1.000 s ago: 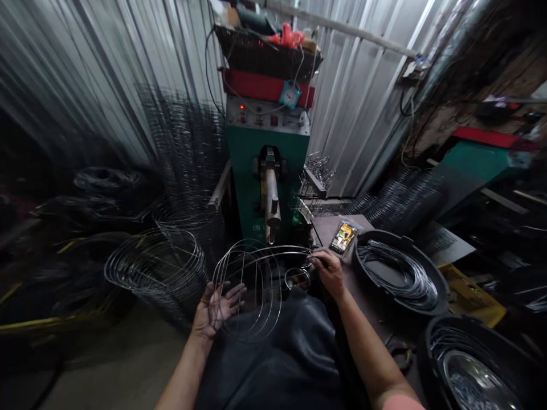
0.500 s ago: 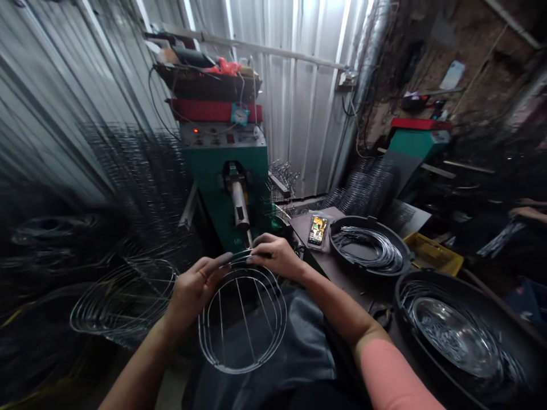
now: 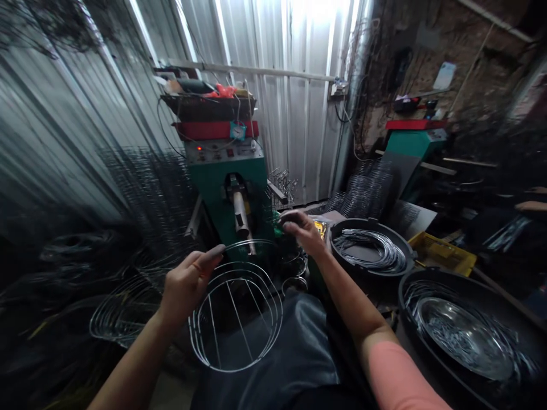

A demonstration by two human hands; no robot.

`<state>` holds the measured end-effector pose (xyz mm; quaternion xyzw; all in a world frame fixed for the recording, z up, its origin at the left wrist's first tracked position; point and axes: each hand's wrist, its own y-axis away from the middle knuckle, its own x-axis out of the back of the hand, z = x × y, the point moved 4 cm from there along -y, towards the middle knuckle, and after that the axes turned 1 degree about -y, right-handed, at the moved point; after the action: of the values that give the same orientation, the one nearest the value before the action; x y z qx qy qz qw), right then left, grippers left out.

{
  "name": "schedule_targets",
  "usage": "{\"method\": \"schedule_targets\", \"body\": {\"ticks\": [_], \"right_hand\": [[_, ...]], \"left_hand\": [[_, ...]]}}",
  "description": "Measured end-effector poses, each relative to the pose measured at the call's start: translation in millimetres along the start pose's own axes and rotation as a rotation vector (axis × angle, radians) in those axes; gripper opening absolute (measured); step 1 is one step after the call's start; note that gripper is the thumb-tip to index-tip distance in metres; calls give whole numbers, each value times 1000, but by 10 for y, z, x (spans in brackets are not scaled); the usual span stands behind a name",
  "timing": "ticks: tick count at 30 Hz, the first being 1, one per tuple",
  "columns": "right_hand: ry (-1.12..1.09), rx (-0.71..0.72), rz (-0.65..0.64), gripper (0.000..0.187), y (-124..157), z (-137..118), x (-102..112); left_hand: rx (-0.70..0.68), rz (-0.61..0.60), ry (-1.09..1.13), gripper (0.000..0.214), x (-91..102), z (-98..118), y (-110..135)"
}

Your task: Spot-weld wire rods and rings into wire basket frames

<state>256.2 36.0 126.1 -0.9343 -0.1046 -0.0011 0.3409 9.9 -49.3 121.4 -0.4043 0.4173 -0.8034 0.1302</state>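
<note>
the person's left hand (image 3: 190,279) pinches the upper edge of a round wire frame (image 3: 239,319), which is tipped above the lap of a dark apron (image 3: 294,336). the right hand (image 3: 301,230) is apart from the frame, fingers curled; from here i can't tell whether they grip anything. just past the frame, a thick metal rod (image 3: 241,213) juts from a green machine (image 3: 252,171). to the right, a black tub (image 3: 363,273) holds coiled wire; nearer, a second tub (image 3: 404,299) holds a shiny bowl (image 3: 491,359).

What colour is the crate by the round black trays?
Yellow: the crate shows best in the head view.
</note>
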Motion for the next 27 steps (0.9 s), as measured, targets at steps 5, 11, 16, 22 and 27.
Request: {"method": "schedule_targets", "body": {"ticks": [5,11,16,22,27], "right_hand": [[264,180,-89,27,296,205,-282],[345,116,4,32,113,400,-358],[459,-221,-174,23,1,1070,-443],[597,-487,-330,11,523,1787,-484],[652,-511,-358,12,601,1929,-507]], "left_hand": [[87,-10,60,29,-33,62,11],[395,71,275,33,-20,-158,-121],[913,-148,585,45,-623,-723,163],[1216,-384,629,39,-1255,-1033,831],[1185,-383,638,44,-1374,-1197,968]]}}
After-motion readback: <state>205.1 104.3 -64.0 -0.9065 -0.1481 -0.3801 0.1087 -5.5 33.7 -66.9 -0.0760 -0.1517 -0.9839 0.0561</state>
